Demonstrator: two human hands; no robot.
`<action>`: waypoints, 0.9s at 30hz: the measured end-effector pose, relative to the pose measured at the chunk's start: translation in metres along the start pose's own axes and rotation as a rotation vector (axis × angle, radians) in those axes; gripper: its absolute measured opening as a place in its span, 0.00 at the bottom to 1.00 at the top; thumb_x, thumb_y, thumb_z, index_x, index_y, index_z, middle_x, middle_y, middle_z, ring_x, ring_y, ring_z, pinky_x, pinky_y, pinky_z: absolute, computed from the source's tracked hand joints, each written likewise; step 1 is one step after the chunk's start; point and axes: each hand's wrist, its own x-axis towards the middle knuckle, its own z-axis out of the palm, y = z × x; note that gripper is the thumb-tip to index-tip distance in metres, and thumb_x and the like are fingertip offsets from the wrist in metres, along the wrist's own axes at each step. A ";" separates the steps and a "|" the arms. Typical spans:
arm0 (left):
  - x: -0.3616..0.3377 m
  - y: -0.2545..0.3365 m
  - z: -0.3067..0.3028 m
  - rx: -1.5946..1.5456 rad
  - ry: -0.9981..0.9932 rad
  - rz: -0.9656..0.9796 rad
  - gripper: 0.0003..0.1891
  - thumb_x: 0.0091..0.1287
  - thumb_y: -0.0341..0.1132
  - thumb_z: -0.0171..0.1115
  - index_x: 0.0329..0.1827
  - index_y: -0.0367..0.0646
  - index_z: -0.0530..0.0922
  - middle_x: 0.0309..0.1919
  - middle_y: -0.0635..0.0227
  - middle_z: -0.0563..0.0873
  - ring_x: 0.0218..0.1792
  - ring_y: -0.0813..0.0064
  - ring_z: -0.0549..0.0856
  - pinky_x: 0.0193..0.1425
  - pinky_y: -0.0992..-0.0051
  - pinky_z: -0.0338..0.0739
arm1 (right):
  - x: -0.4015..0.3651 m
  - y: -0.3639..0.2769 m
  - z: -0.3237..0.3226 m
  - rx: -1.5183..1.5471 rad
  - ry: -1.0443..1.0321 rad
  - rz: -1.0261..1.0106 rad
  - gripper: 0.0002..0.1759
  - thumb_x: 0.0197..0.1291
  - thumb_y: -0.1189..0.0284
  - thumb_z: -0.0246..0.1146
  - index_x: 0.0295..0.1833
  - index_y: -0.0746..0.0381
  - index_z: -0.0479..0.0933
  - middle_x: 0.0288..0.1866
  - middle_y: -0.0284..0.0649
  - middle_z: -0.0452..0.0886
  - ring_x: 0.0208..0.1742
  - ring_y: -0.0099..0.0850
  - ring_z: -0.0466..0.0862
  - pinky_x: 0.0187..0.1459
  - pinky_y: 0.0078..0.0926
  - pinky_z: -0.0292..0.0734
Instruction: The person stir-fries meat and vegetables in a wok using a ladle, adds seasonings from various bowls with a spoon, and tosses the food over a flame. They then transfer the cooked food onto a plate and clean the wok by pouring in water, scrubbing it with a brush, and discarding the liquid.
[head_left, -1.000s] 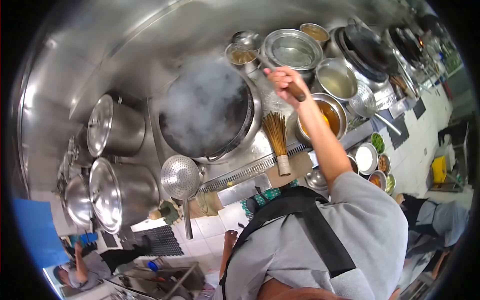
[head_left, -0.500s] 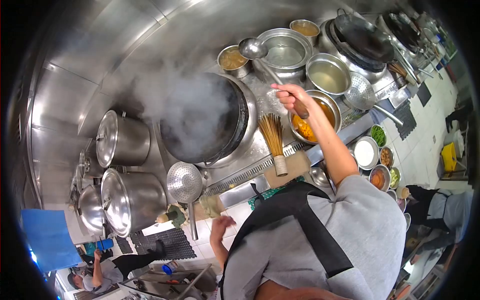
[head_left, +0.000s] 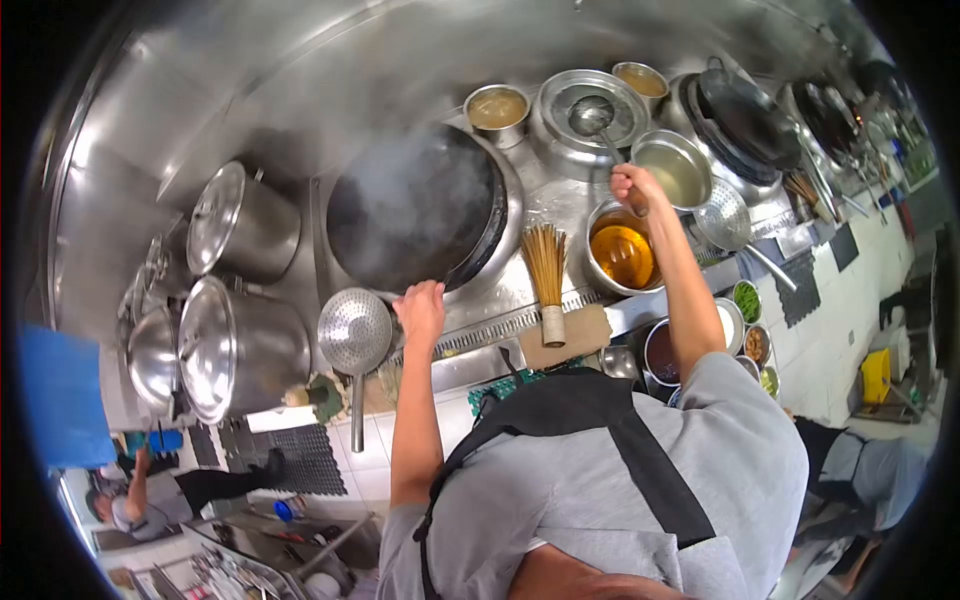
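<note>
My right hand (head_left: 636, 188) is closed round the handle of a metal ladle (head_left: 592, 117), whose bowl is over the water pot (head_left: 553, 98). My left hand (head_left: 421, 305) is at the near rim of a large dark wok (head_left: 400, 215) that gives off steam; its fingers are curled at the rim, where the wok's handle is hidden. Below my right hand sits a bowl of amber oil (head_left: 622, 253). A bamboo brush (head_left: 545, 272) stands between my hands, and a perforated skimmer (head_left: 355, 331) lies left of my left hand.
Two lidded steel pots (head_left: 252, 225) (head_left: 258, 345) are at the left. Further right are a pot of pale liquid (head_left: 674, 170), a second skimmer (head_left: 723, 214) and another wok (head_left: 745, 120). Ingredient bowls (head_left: 757, 345) line the near right edge. People are at the lower left and lower right.
My left hand has risen from near my body to the wok's rim. My right hand has moved slightly right, and the ladle's bowl is now over the water pot. The steam has thinned.
</note>
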 end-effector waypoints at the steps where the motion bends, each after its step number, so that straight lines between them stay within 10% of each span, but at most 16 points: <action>1: -0.001 0.005 0.001 0.018 -0.001 -0.027 0.12 0.76 0.42 0.59 0.39 0.46 0.84 0.40 0.63 0.89 0.48 0.57 0.86 0.54 0.49 0.71 | -0.004 -0.004 -0.002 0.100 -0.106 0.057 0.09 0.71 0.80 0.60 0.36 0.61 0.68 0.24 0.27 0.70 0.18 0.16 0.68 0.18 0.18 0.62; 17: -0.002 0.008 -0.002 -0.080 -0.012 -0.100 0.12 0.77 0.42 0.58 0.41 0.43 0.82 0.41 0.63 0.89 0.50 0.54 0.84 0.51 0.48 0.77 | -0.228 0.050 0.096 0.328 -0.427 0.399 0.22 0.76 0.75 0.54 0.70 0.75 0.66 0.33 0.29 0.67 0.19 0.10 0.65 0.16 0.12 0.65; 23: -0.001 0.009 -0.004 -0.101 -0.044 -0.137 0.13 0.77 0.43 0.59 0.40 0.44 0.83 0.43 0.64 0.90 0.51 0.56 0.84 0.52 0.48 0.77 | -0.235 0.097 0.094 -0.489 -0.389 0.240 0.24 0.70 0.73 0.62 0.70 0.66 0.71 0.26 0.24 0.68 0.15 0.14 0.64 0.15 0.15 0.63; 27: 0.001 0.007 0.000 -0.129 -0.068 -0.169 0.12 0.76 0.43 0.61 0.40 0.45 0.84 0.44 0.65 0.90 0.52 0.58 0.84 0.58 0.47 0.75 | -0.245 0.137 0.065 -0.954 -0.336 -0.087 0.39 0.70 0.75 0.61 0.84 0.64 0.56 0.26 0.29 0.74 0.15 0.20 0.69 0.16 0.18 0.67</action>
